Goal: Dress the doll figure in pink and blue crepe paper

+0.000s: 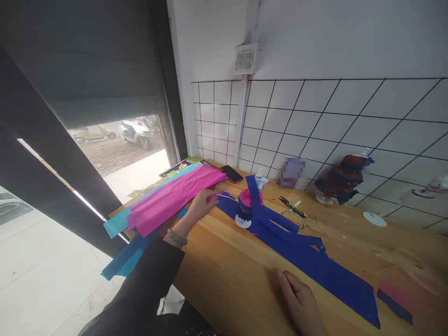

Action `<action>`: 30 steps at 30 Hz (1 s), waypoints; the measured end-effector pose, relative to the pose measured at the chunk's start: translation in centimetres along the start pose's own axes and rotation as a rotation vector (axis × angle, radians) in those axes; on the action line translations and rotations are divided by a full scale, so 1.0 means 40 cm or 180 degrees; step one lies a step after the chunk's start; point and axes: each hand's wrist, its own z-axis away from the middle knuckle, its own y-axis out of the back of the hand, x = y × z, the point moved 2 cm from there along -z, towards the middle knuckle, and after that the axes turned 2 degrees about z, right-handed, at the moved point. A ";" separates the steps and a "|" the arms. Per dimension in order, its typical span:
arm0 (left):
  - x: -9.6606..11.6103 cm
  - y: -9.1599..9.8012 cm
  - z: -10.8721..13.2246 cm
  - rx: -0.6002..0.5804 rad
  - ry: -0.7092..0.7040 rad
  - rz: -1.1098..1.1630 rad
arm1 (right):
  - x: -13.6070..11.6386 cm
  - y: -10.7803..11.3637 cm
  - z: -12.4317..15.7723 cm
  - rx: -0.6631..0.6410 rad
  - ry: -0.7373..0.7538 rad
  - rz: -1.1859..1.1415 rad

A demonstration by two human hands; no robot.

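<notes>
My left hand [203, 205] pinches the end of a thin white cord [227, 197], beside the pink crepe paper [175, 198]. The cord runs right towards a small pink and blue paper figure [246, 201] on a white round base [243, 221]. A dark blue paper strip [256, 196] stands up against the figure. Under and beside it lies a long sheet of dark blue crepe paper [315, 266]. My right hand [299, 298] hovers or rests near the table's front, fingers curled in; nothing shows in them.
A black phone [232, 174] lies by the wall. Yellow-black cutters [293, 206] and a wire ring [294, 219] sit behind the blue paper. An orange and blue paper figure [339, 179] stands right. Teal paper [121, 224] overhangs the table's left edge. A pink-blue block [395, 301] lies right.
</notes>
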 end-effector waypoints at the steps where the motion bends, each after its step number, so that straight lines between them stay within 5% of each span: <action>1: -0.030 0.021 0.002 0.0177 0.0178 -0.0248 | 0.000 0.000 0.000 -0.0016 0.0003 0.0021; 4: -0.110 0.075 0.008 0.0375 0.0624 -0.0903 | 0.004 -0.001 0.002 -0.0074 -0.0030 0.0055; 9: -0.195 0.116 0.004 0.0112 0.0996 -0.1440 | 0.015 -0.004 0.003 -0.0066 -0.0072 0.0131; 22: -0.249 0.337 -0.054 0.0605 0.1166 -0.1505 | 0.006 -0.003 0.002 -0.0048 0.0011 0.0412; 25: -0.239 0.324 -0.047 0.0615 0.1038 -0.1487 | 0.010 -0.006 0.001 -0.0019 -0.0011 0.0429; 30: -0.213 0.218 -0.038 0.0216 0.0697 -0.1373 | 0.016 -0.006 0.001 -0.0042 -0.0007 0.0529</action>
